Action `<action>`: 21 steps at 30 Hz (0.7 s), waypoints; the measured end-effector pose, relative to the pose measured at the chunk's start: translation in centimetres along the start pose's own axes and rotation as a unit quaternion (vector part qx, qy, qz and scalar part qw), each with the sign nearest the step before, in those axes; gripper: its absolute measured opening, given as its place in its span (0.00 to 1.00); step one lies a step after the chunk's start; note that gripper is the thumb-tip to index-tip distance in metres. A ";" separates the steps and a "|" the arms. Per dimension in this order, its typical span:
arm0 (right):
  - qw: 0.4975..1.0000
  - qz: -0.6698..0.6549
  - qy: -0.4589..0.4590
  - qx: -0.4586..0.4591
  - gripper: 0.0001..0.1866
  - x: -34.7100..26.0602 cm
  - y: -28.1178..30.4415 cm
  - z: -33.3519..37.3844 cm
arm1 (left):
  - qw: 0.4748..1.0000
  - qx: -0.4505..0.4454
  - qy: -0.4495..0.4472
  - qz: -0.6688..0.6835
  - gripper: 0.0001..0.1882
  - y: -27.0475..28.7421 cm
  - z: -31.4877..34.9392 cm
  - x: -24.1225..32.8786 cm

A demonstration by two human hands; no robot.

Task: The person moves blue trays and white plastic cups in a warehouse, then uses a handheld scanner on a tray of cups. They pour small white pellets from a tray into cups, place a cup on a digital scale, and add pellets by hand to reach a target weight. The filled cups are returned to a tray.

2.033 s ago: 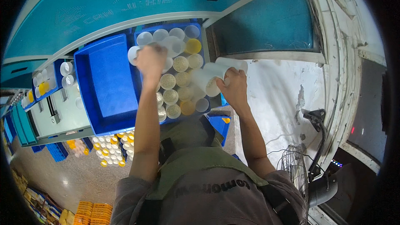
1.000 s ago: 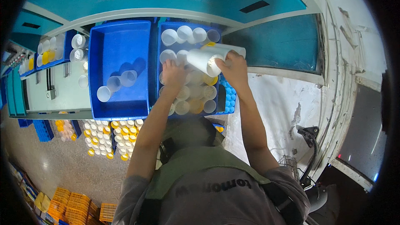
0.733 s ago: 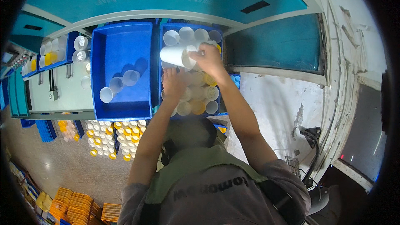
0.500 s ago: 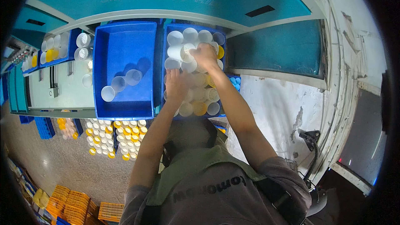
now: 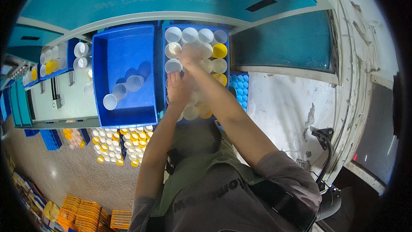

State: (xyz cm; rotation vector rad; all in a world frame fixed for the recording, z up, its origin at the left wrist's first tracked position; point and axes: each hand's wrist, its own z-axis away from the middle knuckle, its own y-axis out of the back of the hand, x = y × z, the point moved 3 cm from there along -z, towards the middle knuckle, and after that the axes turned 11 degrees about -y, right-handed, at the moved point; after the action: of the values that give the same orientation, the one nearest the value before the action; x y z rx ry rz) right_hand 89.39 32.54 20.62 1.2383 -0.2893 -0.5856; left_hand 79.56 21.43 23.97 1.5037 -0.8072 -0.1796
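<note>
**Right hand (image 5: 190, 56) at a cup of granules (image 5: 173, 50)**

The cup of granules is in the blue tray (image 5: 228, 60), at the left end of the second row from the back, its mouth up. The right hand's fingers meet its right side; the hand is blurred, so I cannot tell whether the grip is closed on it. Nearer the body, the left hand (image 5: 178, 87) has its fingertips at the near side of a white cup (image 5: 173, 65); how wide that grip is, I cannot tell either.

Around them are rows of pale cups (image 5: 189, 35), some with granules, and a few yellow cups (image 5: 219, 50). The right forearm crosses over the nearer rows.

Left of this tray is a second tray (image 5: 128, 51) with three translucent cups (image 5: 120, 91) in a slanting line. Farther left is a pale worktop (image 5: 71, 103). To the right are small light-blue cups (image 5: 241, 90). Orange crates (image 5: 79, 212) stand on the floor (image 5: 51, 163) at lower left.
</note>
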 end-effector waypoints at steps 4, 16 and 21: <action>0.970 -0.178 0.128 0.108 0.13 4.6 2.2 2.0 | 0.999 0.006 0.016 0.031 0.33 0.9 0.3 -1.0; 0.972 -0.079 0.169 0.143 0.29 13.1 4.0 4.3 | 0.994 -0.101 -0.027 -0.033 0.41 -0.3 -4.4 -4.6; 0.982 -0.025 0.154 0.104 0.30 13.0 2.9 4.6 | 0.993 -0.106 -0.039 -0.044 0.41 -0.6 -4.5 -5.1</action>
State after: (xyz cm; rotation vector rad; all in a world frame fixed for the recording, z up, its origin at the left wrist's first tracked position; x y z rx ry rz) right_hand 98.44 22.11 23.51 1.5199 -0.0591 -0.4047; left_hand 78.62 27.89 22.14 1.3390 -0.7600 -0.3798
